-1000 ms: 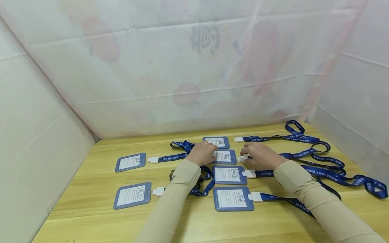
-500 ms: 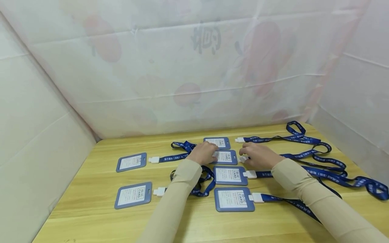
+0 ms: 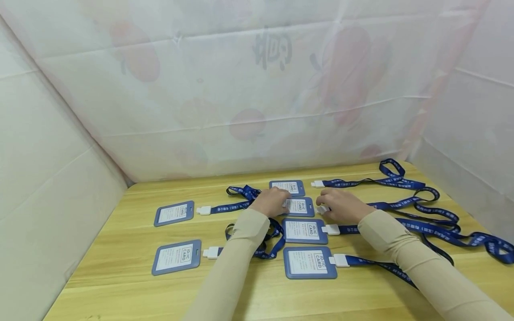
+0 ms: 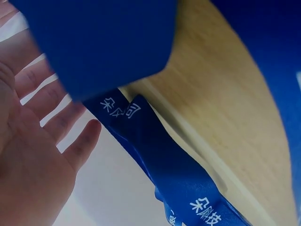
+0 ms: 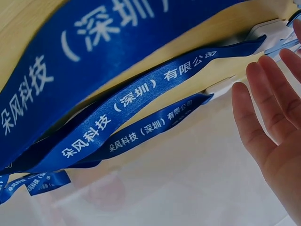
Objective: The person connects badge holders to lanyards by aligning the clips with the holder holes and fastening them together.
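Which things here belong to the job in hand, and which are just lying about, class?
Job in hand:
- card holder partly covered by the left hand
- white clip held by the right hand
- that clip's lanyard

Lying about:
- five other card holders
- five other lanyards, with clips

Six card holders (image 3: 176, 257): two toward nine o'clock, four near the middle; six blue lanyards (image 3: 360, 182); six white clips (image 3: 340, 260); two hands (image 3: 270, 202); one desk (image 3: 120, 294).
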Demonstrator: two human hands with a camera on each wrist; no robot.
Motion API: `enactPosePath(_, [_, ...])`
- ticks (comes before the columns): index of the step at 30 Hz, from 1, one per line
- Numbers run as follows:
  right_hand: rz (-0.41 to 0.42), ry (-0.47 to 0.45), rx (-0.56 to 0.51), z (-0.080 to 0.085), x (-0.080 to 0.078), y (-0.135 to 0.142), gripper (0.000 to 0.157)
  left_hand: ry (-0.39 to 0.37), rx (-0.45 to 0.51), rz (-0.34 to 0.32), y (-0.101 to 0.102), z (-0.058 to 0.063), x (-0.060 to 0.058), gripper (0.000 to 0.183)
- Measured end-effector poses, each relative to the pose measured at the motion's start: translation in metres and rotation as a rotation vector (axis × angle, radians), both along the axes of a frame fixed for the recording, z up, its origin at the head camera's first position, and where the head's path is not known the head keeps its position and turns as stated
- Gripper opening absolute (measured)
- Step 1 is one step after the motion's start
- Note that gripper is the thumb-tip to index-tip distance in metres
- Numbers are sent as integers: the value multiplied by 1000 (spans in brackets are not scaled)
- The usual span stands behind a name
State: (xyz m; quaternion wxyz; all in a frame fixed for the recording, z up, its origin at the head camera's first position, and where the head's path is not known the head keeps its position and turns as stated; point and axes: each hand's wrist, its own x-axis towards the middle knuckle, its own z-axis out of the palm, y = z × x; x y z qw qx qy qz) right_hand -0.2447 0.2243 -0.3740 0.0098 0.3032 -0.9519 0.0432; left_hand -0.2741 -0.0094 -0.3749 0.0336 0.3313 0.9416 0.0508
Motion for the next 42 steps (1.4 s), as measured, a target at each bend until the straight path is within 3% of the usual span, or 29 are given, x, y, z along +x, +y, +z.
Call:
enactPosePath(8, [-21,-27,-14,0,2,0,25,12,6,8,-1,1,0,42])
enactPosePath(23, [-26,8,14,-4,1,3,25,12,-3,12,-1,0,-1,43])
enactPosePath(42, [14,-53,13,-9,-8,5,20,-79,7,-15,-2,0,-2,50])
